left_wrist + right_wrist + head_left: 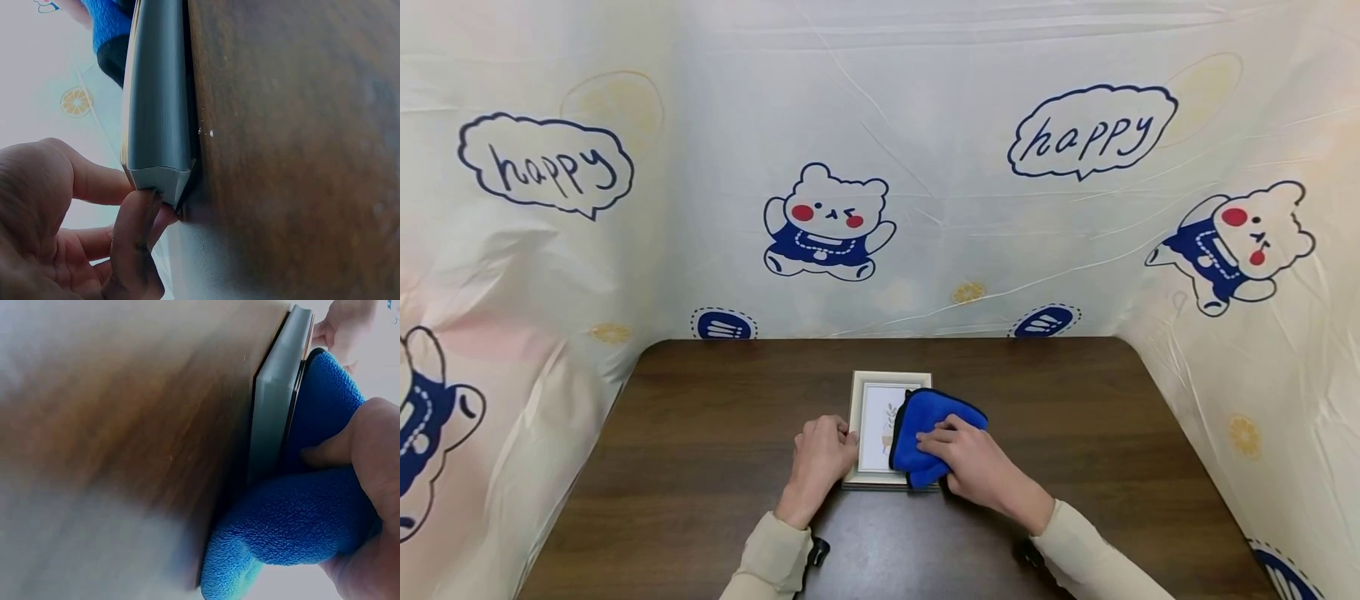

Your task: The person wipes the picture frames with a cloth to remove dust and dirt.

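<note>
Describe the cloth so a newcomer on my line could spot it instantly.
On the dark brown table, find the pale picture frame between the person's two hands. The cloth lies over part of the frame's right side, held by the right hand. Fuzzy and bright blue with a black edge, it stands apart from the pale, rigid frame beneath it.

cloth (913,450): fuzzy | frame (891,378): smooth | tabletop (1075,433): wood-grained, faint sheen | backdrop (947,150): creased sheeting

2 plain cream sleeves (773,554), with 2 small black fittings (820,550) at their ends.
</note>
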`<act>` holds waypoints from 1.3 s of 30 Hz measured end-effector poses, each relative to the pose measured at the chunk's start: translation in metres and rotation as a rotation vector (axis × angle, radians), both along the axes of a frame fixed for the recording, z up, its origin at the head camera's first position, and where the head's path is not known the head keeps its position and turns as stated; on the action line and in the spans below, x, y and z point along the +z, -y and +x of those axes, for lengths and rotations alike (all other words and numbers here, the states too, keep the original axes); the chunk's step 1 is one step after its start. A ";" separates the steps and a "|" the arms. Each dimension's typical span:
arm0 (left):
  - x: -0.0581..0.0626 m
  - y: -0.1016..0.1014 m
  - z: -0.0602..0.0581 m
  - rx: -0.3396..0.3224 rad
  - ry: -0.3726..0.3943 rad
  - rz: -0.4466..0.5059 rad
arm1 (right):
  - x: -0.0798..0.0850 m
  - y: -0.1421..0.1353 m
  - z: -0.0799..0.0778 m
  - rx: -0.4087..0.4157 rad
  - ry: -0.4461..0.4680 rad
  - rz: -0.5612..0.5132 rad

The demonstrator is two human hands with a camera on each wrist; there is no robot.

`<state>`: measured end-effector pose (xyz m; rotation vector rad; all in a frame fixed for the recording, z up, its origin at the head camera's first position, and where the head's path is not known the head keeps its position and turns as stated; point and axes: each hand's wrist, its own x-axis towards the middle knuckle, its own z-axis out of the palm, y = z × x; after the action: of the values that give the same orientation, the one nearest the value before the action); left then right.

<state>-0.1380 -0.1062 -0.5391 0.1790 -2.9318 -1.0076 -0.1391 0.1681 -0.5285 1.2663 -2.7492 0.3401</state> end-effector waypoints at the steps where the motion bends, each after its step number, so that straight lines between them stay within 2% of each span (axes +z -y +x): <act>1: 0.000 0.000 0.000 0.001 0.000 -0.001 | 0.000 0.000 0.002 0.003 0.004 0.002; 15: -0.001 0.001 0.000 0.005 -0.001 0.007 | 0.002 -0.003 0.025 0.032 0.030 0.001; 21: -0.002 0.000 0.001 0.004 -0.006 0.005 | 0.004 -0.003 0.030 0.024 0.042 -0.012; 29: -0.006 0.000 -0.001 0.011 -0.069 0.006 | 0.007 -0.002 0.030 0.029 0.049 -0.072; 36: 0.000 0.001 0.000 0.000 -0.002 0.008 | 0.017 -0.004 0.022 0.009 0.143 -0.118; 39: 0.000 0.000 0.000 0.001 -0.004 0.003 | 0.022 -0.006 0.015 0.001 0.189 -0.123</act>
<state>-0.1382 -0.1066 -0.5395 0.1786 -2.9265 -1.0111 -0.1241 0.1740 -0.5069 1.2653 -2.8284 0.6503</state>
